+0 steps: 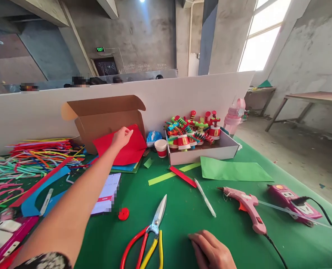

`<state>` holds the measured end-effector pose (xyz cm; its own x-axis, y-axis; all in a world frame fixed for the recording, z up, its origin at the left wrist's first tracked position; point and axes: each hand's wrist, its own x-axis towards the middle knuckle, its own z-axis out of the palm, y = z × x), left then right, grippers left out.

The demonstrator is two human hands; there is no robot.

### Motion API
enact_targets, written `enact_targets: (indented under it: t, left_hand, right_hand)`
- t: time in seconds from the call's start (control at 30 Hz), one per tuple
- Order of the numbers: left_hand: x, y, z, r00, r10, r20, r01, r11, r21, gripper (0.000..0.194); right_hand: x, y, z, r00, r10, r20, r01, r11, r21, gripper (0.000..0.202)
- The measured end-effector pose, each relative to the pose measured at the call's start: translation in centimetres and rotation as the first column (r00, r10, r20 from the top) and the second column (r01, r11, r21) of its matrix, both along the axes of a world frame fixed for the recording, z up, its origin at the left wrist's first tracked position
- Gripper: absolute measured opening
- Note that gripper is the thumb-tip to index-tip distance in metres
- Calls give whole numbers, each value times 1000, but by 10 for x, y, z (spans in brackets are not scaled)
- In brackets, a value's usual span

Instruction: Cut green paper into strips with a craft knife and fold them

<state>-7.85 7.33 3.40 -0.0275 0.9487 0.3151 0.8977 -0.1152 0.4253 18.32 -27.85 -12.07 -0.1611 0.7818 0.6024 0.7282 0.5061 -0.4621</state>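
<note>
My left hand (122,137) reaches forward over a red sheet (136,149) in front of the open cardboard box (110,116). Its fingers are curled together at the sheet, and whether they pinch it is too small to tell. My right hand (211,249) rests on the green tabletop near the front edge, fingers bent and pressed together with nothing visible in them. Scissors (155,224) with red and yellow handles lie to its left, blades partly closed. A red paper coil (123,214) sits left of the scissors.
A pink glue gun (248,205), white pen (205,198) and green paper (233,170) lie right. Behind are a white tray (205,155) of colourful figures, a paper cup (160,148) and a pink bottle (233,117). Pipe cleaners (42,157) cover the left; a phone (107,194) lies under my forearm.
</note>
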Motion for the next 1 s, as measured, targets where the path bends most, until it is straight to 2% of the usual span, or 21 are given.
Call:
enact_targets:
  t: [0.07, 0.17, 0.23, 0.3, 0.37, 0.43, 0.53, 0.67, 0.83, 0.9, 0.97, 1.0]
  left_hand:
    - [-12, -41, 3, 996, -88, -16, 88, 996, -15, 16]
    - [-25, -126, -4, 979, -200, -36, 199, 979, -49, 14]
    - [-28, -192, -20, 940, -339, -27, 335, 937, -99, 19]
    - [-24, -252, -43, 896, -445, 12, 438, 878, -191, 26]
    - [-15, -299, -68, 883, -469, 0, 450, 847, -284, 23]
    - [-3, -327, -87, 898, -429, -92, 381, 867, -322, 14]
    - [15, -340, -96, 906, -360, -221, 267, 893, -362, 31]
    - [33, -333, -84, 888, -344, -305, 172, 864, -474, 51]
    - [37, -323, -78, 893, -321, -314, 134, 857, -497, 49]
    - [30, -325, -81, 940, -278, -196, 148, 854, -499, 41]
    - [16, -331, -86, 974, -216, 70, 222, 841, -494, 30]
    - [7, -336, -89, 953, -184, 241, 280, 838, -469, 25]
  right_hand:
    - [-3, -2, 7, 1000, -19, 11, 19, 1000, -22, 20]
    - [-9, -3, 15, 998, -63, 18, 64, 998, -4, 20]
    - [-12, -4, 17, 997, -80, 20, 80, 997, 23, 22]
    - [-13, -4, 17, 996, -86, 29, 85, 996, 40, 23]
    - [-13, -4, 15, 996, -85, 41, 83, 995, 52, 24]
    - [-12, -4, 13, 996, -80, 49, 77, 995, 63, 24]
    - [-11, -3, 11, 996, -67, 67, 62, 996, 69, 25]
    - [-9, -4, 10, 993, -49, 107, 41, 997, 70, 25]
    - [-8, -6, 12, 993, -29, 111, 29, 1000, -3, 28]
    - [-7, -8, 16, 997, 2, 71, 2, 998, -58, 27]
    - [-5, -10, 20, 999, 32, -5, -33, 991, -129, 26]
    - [-3, -11, 22, 998, 35, -51, -43, 986, -158, 26]
